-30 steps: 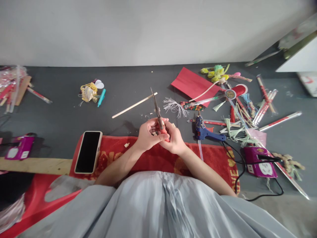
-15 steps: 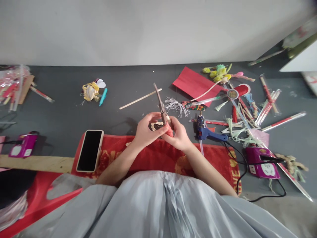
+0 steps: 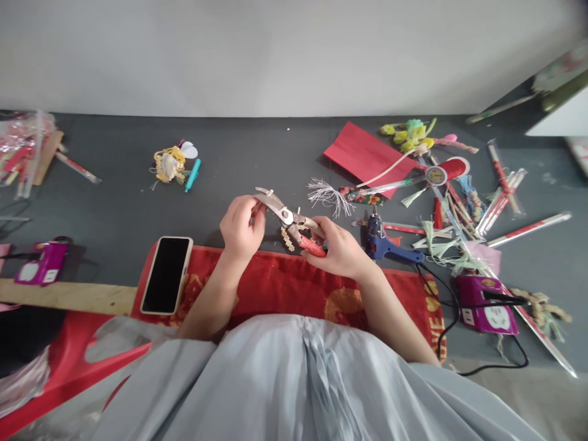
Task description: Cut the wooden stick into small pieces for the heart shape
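My right hand (image 3: 337,248) is closed around the handles of a pair of pruning shears (image 3: 287,216), one handle wrapped in red. The blades point up and to the left, toward my left hand (image 3: 242,225). Its fingers are pinched beside the blade tips on a thin wooden stick (image 3: 271,192); only a short pale end shows at the blades, and the rest is hidden. A cream beaded or braided strand (image 3: 288,239) shows just beneath the shears; I cannot tell whether it is attached to them.
A red towel (image 3: 275,288) with a phone (image 3: 166,275) on it lies along the front edge. To the right are a blue glue gun (image 3: 381,242), red paper (image 3: 367,159), a red ribbon spool (image 3: 448,170), wrapped sticks and a purple power socket (image 3: 487,304). Yellow cord (image 3: 169,166) lies back left.
The wooden stick has left the table and is at my left hand. My hands have moved apart, the left going left, and the shears have swung from upright to pointing left.
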{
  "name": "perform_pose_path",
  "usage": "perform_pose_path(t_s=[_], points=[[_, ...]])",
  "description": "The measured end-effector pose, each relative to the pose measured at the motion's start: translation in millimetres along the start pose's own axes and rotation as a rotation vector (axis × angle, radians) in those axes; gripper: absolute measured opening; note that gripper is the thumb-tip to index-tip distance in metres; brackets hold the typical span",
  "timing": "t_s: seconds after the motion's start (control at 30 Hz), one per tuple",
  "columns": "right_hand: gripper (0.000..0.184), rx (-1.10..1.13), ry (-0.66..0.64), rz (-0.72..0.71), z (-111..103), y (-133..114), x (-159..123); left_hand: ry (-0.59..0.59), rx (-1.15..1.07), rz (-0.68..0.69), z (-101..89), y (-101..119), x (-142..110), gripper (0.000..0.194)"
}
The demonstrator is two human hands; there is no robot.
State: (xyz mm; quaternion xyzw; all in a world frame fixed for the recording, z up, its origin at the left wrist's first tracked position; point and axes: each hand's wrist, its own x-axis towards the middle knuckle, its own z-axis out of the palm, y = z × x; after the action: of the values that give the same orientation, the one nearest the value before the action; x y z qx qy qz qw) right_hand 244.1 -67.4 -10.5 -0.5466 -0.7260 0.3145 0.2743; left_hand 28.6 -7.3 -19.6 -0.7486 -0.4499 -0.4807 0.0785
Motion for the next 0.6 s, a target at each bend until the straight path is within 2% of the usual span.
perform_pose_path(t_s=[0.17,0.3,0.6], points=[[0.045,0.021,-0.044,-0.03,-1,1,-1,-0.006,-0.034,-0.047,-5.2,1,3,0.023],[0.047,0.033,-0.064,-0.037,-2,2,-2,-0.025,-0.113,-0.074,-10.1,5,8,0.021],[0.05,0.018,-0.075,-0.063,-4,7,-2,-0.198,-0.382,-0.352,-10.7,-3,5,0.015]])
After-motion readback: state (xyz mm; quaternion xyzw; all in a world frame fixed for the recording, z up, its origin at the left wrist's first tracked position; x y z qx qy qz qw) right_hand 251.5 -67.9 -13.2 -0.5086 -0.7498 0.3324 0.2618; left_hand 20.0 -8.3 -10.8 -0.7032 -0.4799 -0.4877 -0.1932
